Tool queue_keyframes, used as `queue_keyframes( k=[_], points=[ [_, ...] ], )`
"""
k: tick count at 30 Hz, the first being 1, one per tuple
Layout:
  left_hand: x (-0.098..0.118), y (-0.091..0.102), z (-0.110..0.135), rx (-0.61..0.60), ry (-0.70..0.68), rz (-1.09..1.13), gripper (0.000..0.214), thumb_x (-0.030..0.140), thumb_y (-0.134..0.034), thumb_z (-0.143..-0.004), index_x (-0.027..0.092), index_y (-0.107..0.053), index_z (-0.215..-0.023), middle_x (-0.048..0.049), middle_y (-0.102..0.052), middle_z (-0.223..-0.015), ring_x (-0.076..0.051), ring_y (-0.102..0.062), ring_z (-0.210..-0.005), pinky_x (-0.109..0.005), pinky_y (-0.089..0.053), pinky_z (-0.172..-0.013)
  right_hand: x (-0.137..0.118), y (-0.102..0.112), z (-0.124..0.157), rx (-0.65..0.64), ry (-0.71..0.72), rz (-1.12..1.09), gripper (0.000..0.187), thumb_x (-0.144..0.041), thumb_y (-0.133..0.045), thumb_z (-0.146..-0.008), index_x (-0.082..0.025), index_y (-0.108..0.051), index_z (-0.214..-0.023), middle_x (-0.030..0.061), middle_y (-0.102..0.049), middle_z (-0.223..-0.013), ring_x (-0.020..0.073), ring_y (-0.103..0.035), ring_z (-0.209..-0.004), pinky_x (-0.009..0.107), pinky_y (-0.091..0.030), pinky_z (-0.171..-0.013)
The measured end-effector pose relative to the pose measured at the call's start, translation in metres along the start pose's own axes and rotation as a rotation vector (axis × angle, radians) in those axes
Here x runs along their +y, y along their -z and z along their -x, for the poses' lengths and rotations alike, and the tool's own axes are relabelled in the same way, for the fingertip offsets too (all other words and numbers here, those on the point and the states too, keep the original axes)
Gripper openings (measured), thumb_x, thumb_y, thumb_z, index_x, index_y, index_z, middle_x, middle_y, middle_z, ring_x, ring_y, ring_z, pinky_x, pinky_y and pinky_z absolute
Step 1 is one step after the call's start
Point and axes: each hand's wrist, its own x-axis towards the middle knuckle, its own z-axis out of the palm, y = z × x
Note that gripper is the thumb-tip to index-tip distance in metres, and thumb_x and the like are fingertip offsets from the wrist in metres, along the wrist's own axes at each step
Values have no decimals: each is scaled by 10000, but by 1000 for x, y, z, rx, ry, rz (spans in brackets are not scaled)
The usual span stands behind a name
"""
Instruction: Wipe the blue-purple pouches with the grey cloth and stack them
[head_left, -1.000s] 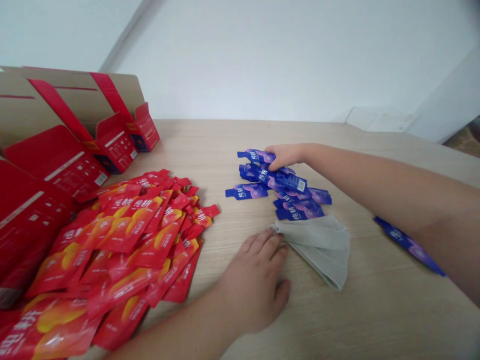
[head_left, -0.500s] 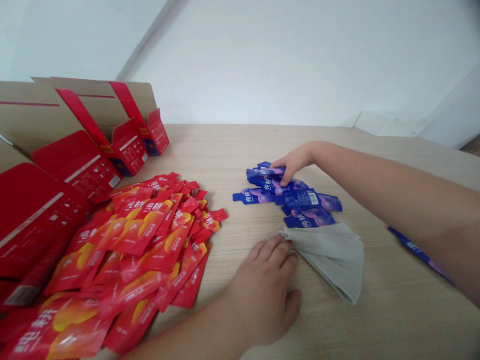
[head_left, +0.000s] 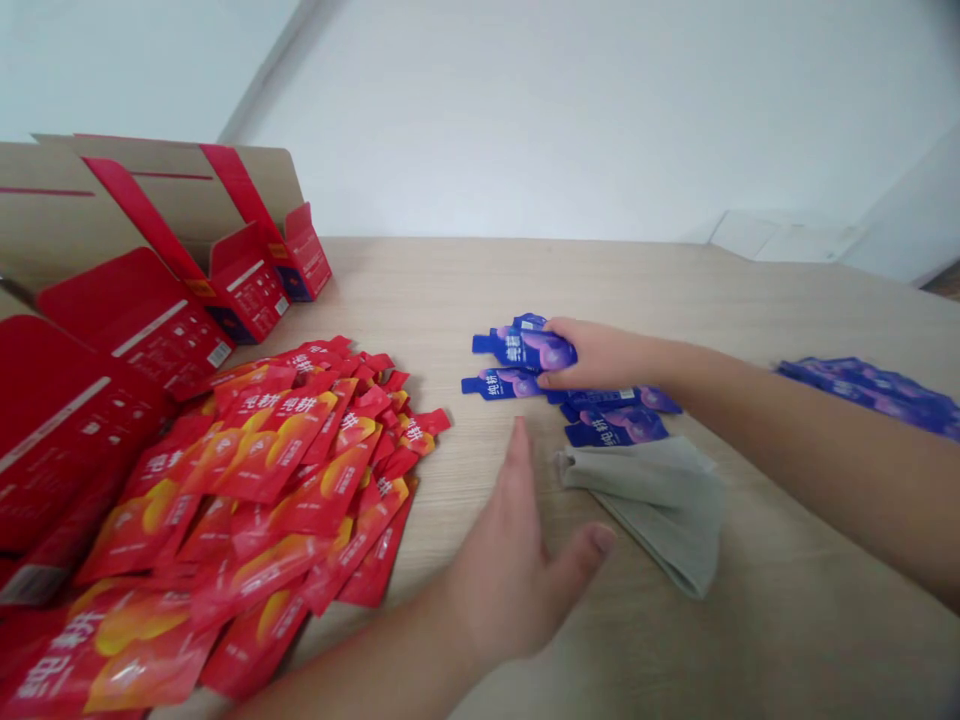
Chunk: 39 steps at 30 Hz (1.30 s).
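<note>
My right hand (head_left: pixel 596 355) reaches in from the right and grips a blue pouch (head_left: pixel 517 347) with purple fruit printed on it, thumb at the near edge, fingertips out of sight. More blue pouches (head_left: pixel 619 426) lie loosely stacked under and beside this hand. My left hand (head_left: pixel 510 570) is over the table between the red pile and a folded grey cloth (head_left: pixel 660 500), fingers stretched out and thumb apart, holding nothing. The cloth lies to its right, just in front of the blue pouches.
A heap of red pouches (head_left: pixel 300 480) with yellow fruit prints covers the left. Behind it stand open red boxes (head_left: pixel 135 330) with raised flaps. Another group of blue pouches (head_left: pixel 862 390) lies at far right, partly behind my right forearm. A white wall (head_left: pixel 540 120) backs the table.
My left hand has come off the grey cloth's edge, turned and opened. My right hand has shifted slightly left, and a blue pouch has moved left with it.
</note>
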Motion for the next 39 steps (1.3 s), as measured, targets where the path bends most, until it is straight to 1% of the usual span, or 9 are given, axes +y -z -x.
queue_keyframes(
  k=[3,5,7,9,13,16,20,28,39],
  points=[
    [-6,-1,-12,132,33,493,890,612,-723,-1009,223,-335,-1709,-192,-417,-1747,-374,-408,-1625,-557,-350,-1324,-38,-42,61,22,110,-126,611,-466,-807,-862,-220,-627,-1392,149,-732,-1355,357,-734,-1165,481,-595,-997],
    [-9,1,-20,244,192,636,712,660,-777,-960,201,-633,-1484,-167,-660,-1542,-363,-593,-1481,-530,-408,-1290,-51,-62,90,-16,207,-211,788,-464,-846,-852,-224,-540,-1537,151,-691,-1450,348,-713,-1259,476,-592,-1058],
    [-11,3,-24,387,310,730,661,680,-849,-887,208,-732,-1336,-127,-758,-1390,-339,-688,-1355,-513,-473,-1234,-48,-70,106,-25,329,-203,1048,-575,-889,-818,-224,-400,-1676,176,-588,-1599,378,-617,-1423,509,-537,-1169],
    [-12,4,-25,481,353,786,671,678,-908,-819,211,-762,-1277,-101,-794,-1292,-310,-737,-1246,-485,-532,-1165,-28,-70,108,36,401,-154,1027,-691,-777,-907,-249,-343,-1726,176,-515,-1677,391,-511,-1533,559,-467,-1243],
    [-8,4,-24,441,397,802,658,650,-988,-716,185,-805,-1144,-75,-824,-1074,-249,-781,-991,-413,-610,-1002,31,-67,75,283,212,86,815,-715,-500,-1060,-256,-390,-1723,201,-368,-1773,469,-317,-1639,721,-290,-1296],
    [-6,4,-24,346,418,778,651,676,-983,-705,188,-819,-1102,-69,-827,-1026,-231,-775,-941,-377,-612,-945,61,-73,37,197,69,260,993,-829,-567,-959,-304,-311,-1762,196,-120,-1857,590,-163,-1651,840,-215,-1250],
    [-6,4,-24,288,437,716,703,744,-951,-701,197,-822,-1124,-73,-828,-1053,-232,-763,-950,-372,-596,-943,65,-77,-4,128,117,311,1046,-876,-560,-927,-377,-215,-1779,137,-23,-1873,576,-108,-1665,836,-209,-1252],
    [-10,-1,-17,189,403,595,688,816,-827,-807,209,-810,-1129,-78,-809,-1077,-233,-737,-978,-363,-577,-938,54,-80,-51,96,122,271,945,-943,-402,-938,-388,-437,-1702,139,-258,-1835,570,-299,-1619,772,-353,-1232],
    [-9,-1,-12,144,356,540,612,774,-751,-915,220,-805,-1170,-123,-797,-1152,-287,-734,-1040,-432,-587,-970,73,-71,-89,109,98,273,935,-908,-343,-979,-312,-462,-1690,151,-413,-1766,477,-448,-1562,699,-419,-1228]
  ],
)
